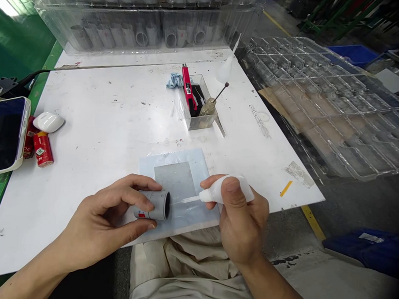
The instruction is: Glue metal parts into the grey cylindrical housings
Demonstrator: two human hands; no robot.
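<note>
My left hand (112, 212) is wrapped round a short grey tube (154, 205), holding it on its side with the open end facing right. My right hand (241, 217) grips a small white squeeze bottle (226, 190). Its thin clear nozzle points left, its tip at the mouth of the tube. Both hands hover over a pale blue mat (175, 166) with a grey square on it, at the front edge of the white table (115, 115).
A clear box (200, 121) of tools with a red pen-like tool (189, 89) stands mid-table, a second squeeze bottle (226, 69) behind it. A phone (3, 134), a white case (48, 121) and a red tube (42, 149) lie left. Clear plastic trays (327, 102) are stacked right.
</note>
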